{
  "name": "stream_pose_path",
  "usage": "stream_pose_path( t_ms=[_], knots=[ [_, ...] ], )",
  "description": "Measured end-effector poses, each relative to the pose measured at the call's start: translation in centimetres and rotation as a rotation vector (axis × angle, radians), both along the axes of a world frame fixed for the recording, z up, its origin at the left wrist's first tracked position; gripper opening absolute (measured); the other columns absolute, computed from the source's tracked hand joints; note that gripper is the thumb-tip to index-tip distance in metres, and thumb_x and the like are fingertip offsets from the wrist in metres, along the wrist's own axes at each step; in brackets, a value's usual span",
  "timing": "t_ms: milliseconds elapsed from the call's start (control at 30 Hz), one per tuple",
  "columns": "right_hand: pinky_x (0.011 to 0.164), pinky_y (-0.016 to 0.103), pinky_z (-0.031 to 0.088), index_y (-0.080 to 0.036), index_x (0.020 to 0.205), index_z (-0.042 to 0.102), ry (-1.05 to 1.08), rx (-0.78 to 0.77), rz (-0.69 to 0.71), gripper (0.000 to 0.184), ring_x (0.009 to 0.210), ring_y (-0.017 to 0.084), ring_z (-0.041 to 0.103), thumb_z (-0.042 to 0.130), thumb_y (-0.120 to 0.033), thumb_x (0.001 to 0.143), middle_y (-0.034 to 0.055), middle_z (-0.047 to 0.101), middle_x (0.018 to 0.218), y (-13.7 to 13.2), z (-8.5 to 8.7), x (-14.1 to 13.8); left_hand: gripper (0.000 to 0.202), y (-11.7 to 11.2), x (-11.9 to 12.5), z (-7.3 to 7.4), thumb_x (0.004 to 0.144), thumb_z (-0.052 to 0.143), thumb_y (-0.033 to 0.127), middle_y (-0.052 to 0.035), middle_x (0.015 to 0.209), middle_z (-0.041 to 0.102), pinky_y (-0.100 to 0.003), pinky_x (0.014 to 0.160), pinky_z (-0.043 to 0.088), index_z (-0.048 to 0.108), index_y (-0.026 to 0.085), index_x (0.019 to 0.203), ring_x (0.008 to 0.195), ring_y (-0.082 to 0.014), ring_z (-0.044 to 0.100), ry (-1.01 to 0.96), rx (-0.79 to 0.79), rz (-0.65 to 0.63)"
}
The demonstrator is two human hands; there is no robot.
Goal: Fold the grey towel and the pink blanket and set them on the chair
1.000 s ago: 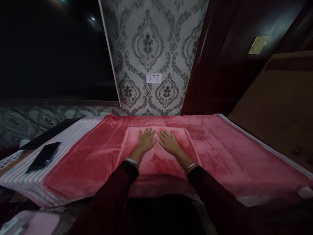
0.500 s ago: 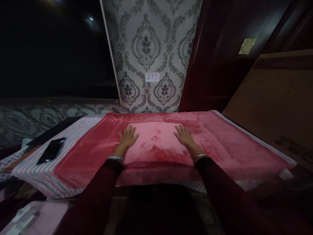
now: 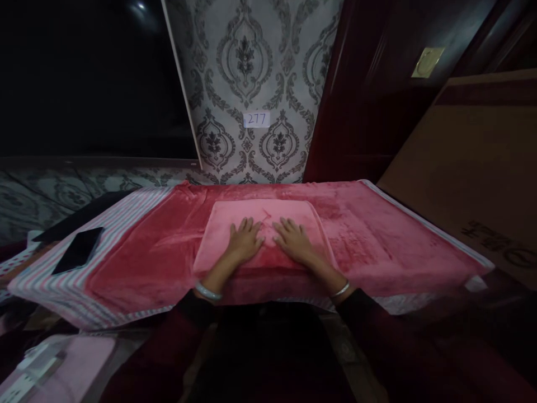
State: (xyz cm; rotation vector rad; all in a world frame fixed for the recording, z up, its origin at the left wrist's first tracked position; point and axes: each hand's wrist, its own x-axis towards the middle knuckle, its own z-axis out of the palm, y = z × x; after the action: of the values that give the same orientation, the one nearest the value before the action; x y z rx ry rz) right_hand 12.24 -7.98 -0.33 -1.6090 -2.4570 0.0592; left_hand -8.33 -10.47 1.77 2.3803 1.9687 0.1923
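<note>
A folded pink plush cloth (image 3: 235, 214) lies flat, roughly square, at the middle of a larger red-pink plush blanket (image 3: 142, 252). On its left half rests my left hand (image 3: 244, 240), palm down with the fingers spread. My right hand (image 3: 292, 239) presses flat on the right half, fingers apart too. A narrow strip of the folded cloth shows between the two hands. Neither hand grips anything. The near edge of the cloth is partly covered by my wrists.
A striped cloth border (image 3: 54, 280) carries a black phone (image 3: 79, 250) at the left. Along the right side leans a large cardboard box (image 3: 470, 168). A power strip (image 3: 33, 380) lies on a pink surface at lower left. Behind is a patterned wall with a number label (image 3: 257, 119).
Both hands have slid inward from the cloth's left and right edges toward its middle, staying flat. The camera view has shifted slightly.
</note>
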Motion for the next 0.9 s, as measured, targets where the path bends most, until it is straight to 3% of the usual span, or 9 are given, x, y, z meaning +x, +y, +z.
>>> stream_pose_path(
  t_ms=[133, 233, 633, 900],
  knots=[
    [0.124, 0.062, 0.022, -0.030, 0.164, 0.037, -0.024, -0.028, 0.000, 0.060, 0.159, 0.034, 0.023, 0.036, -0.049, 0.108, 0.0075, 0.024, 0.173, -1.0, -1.1, -1.0, 0.063, -0.3, 0.9, -1.8, 0.105, 0.033, 0.047, -0.0126, 0.173, 0.025, -0.068, 0.126, 0.011, 0.035, 0.023, 0.164, 0.162, -0.0337, 0.016, 0.042, -0.031, -0.009],
    [0.124, 0.062, 0.022, -0.030, 0.164, 0.037, -0.022, -0.024, -0.001, 0.059, 0.159, 0.033, 0.022, 0.036, -0.049, 0.108, 0.0067, 0.023, 0.173, -1.0, -1.3, -0.8, 0.064, -0.1, 0.6, -2.2, 0.106, 0.032, 0.049, -0.0124, 0.174, 0.022, -0.067, 0.127, 0.011, 0.033, 0.023, 0.164, 0.162, -0.0337, 0.015, 0.055, -0.042, -0.008],
    [0.125, 0.060, 0.022, -0.032, 0.164, 0.035, -0.033, -0.058, 0.011, 0.059, 0.160, 0.033, 0.022, 0.035, -0.050, 0.109, 0.0052, 0.023, 0.174, -0.5, -1.0, 0.0, 0.064, -0.4, 0.9, -1.7, 0.106, 0.030, 0.051, -0.0100, 0.174, 0.022, -0.064, 0.128, 0.010, 0.030, 0.026, 0.166, 0.162, -0.0314, 0.015, 0.044, -0.046, 0.019],
    [0.125, 0.060, 0.025, -0.028, 0.161, 0.042, -0.111, 0.010, -0.103, 0.056, 0.159, 0.031, 0.025, 0.032, -0.046, 0.109, 0.0073, 0.031, 0.171, -1.1, -1.3, 4.3, 0.064, -1.0, 1.0, -1.1, 0.107, 0.030, 0.050, -0.0123, 0.173, 0.023, -0.064, 0.128, 0.015, 0.031, 0.024, 0.165, 0.162, -0.0304, 0.018, 0.048, -0.030, 0.007]
  ],
)
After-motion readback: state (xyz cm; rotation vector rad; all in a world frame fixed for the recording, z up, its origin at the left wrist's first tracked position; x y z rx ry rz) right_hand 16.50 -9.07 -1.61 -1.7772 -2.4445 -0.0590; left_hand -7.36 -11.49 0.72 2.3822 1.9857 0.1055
